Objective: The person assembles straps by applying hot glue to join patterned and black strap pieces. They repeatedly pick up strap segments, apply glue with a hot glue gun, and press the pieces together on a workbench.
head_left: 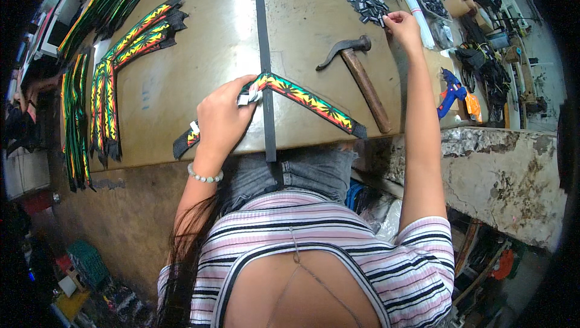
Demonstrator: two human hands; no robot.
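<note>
One left hand [222, 113] tight on angled woven strap [311, 102], right fingertips [393, 18] around dark oblong [382, 22]

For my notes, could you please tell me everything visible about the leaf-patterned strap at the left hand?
The leaf-patterned strap looks like woven fabric: dark leaves on green, yellow and red, with black edges and ends. It forms an inverted V on the table, its peak meeting a long black strip, its ends toward the near edge. The left hand covers much of its left side.
</note>
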